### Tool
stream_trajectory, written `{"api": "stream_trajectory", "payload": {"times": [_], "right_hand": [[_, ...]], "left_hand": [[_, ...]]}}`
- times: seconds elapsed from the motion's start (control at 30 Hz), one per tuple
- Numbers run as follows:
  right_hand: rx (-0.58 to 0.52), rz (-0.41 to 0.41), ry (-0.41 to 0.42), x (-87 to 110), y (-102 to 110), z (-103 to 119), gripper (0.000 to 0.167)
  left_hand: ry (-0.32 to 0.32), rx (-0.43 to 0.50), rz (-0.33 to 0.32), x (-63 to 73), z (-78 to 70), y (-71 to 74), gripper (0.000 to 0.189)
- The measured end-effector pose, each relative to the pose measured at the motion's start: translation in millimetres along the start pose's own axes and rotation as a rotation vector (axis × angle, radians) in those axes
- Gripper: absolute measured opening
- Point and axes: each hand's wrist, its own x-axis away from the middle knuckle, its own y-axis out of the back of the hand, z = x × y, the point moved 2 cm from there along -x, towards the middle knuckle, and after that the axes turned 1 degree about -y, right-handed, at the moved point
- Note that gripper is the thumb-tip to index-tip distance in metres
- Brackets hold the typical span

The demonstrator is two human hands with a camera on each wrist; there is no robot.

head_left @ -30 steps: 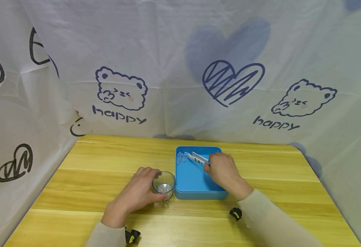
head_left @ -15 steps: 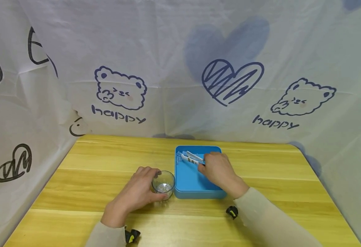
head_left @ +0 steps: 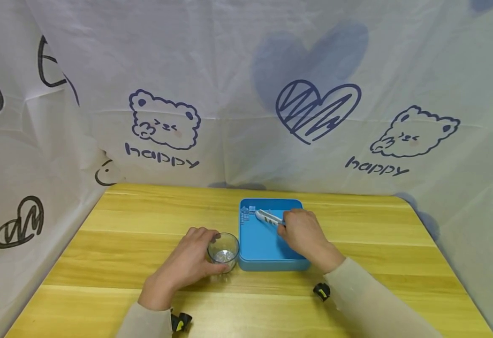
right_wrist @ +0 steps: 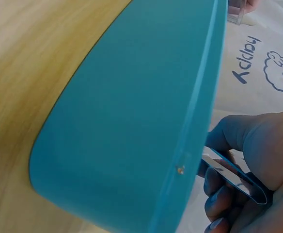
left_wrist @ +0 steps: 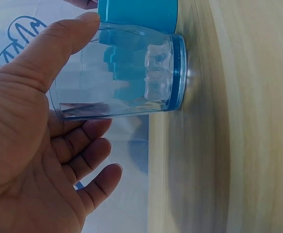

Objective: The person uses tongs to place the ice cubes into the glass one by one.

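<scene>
Partly done: some clear pieces in the glass, others in the box

Nearest the wearer, a black band (head_left: pixel 180 323) at each sleeve shows a yellow mark too small to read. The left hand (head_left: pixel 183 263) has its thumb and fingers curved round a clear glass (left_wrist: pixel 127 73), which stands upright on the tabletop (head_left: pixel 124 230), just beside the left wall of the blue box (head_left: pixel 274 265). At least two clear pieces (left_wrist: pixel 158 73) rest on the bottom of the glass; I take that as the finished share. No brand can be made out on the glass or on the box wall.

The right hand (head_left: pixel 307 234) reaches over the box, its fingers grasping white tongs (head_left: pixel 270 218). Whether the tips grip anything is unclear. Dark marks on the tongs are illegible.

Further back, a cluster of clear pieces (head_left: pixel 245 217) lies in the box's far left corner, near the tongs' tips; these are too small to count surely. By my judgement, they are the remaining work, so it seems well short of complete.

Beyond the tabletop hangs a pale cloth (head_left: pixel 238 94), where "happy" is written under each of two bear drawings (head_left: pixel 166 121), with a scribbled heart (head_left: pixel 319 112) between them.
</scene>
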Motion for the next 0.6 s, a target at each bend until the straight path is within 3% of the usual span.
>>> {"api": "stream_trajectory", "payload": {"times": [0.23, 0.6], "right_hand": [[-0.020, 0.041, -0.008, 7.0, 3, 0, 0.027], [0.038, 0.004, 0.043, 1.0, 0, 12, 0.034]], "left_hand": [[0.003, -0.004, 0.001, -0.7, 0.0, 0.3, 0.080], [-0.001, -0.003, 0.002, 0.0, -0.5, 0.2, 0.081]]}}
